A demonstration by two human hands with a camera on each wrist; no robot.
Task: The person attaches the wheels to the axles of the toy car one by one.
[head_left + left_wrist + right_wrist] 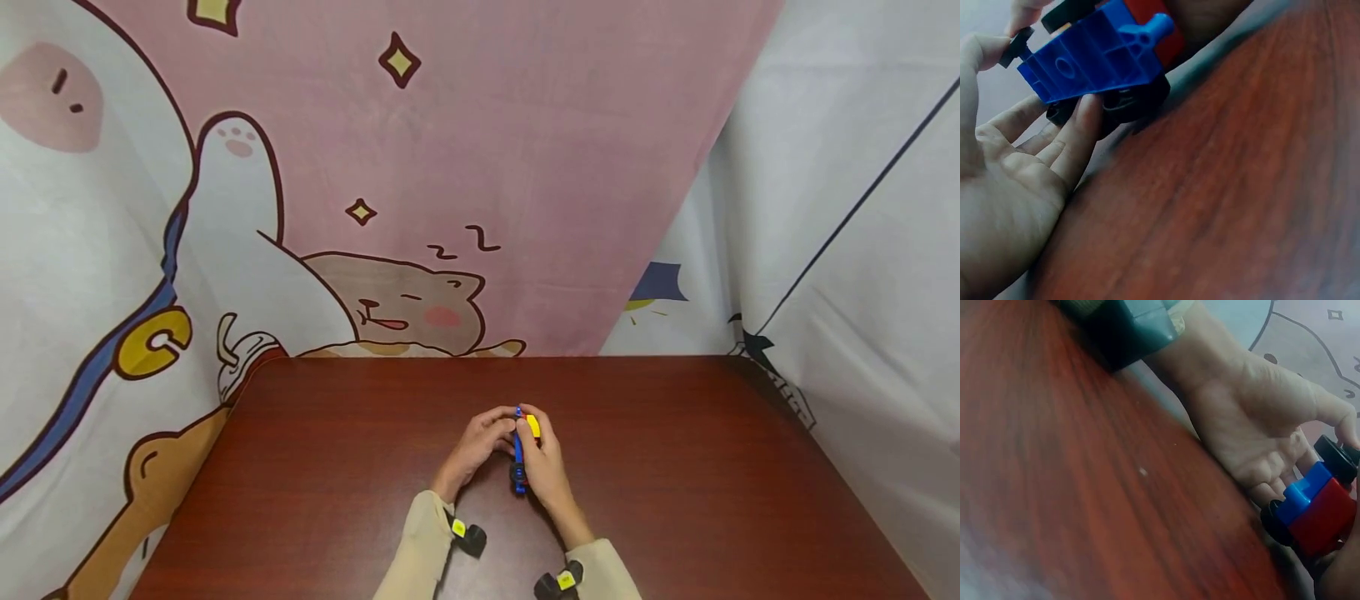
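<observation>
A toy car (519,454) with a blue underside, black wheels and red and yellow parts stands on end between both hands above the table. My right hand (547,471) grips it along its yellow side (533,425). My left hand (480,442) holds its far end, the thumb at a small black wheel (1017,47) that juts out from the blue chassis (1088,59). Other left fingers rest under the dark wheels (1138,103). The right wrist view shows the red body (1325,519) and a black wheel (1336,457) by the left thumb; much of the right hand is out of that frame.
The brown wooden table (337,483) lies under both hands. Behind it hangs a pink and white cloth (562,167) with cartoon animals, and a white cloth (847,275) borders the right side. Each wrist carries a small black camera (471,540).
</observation>
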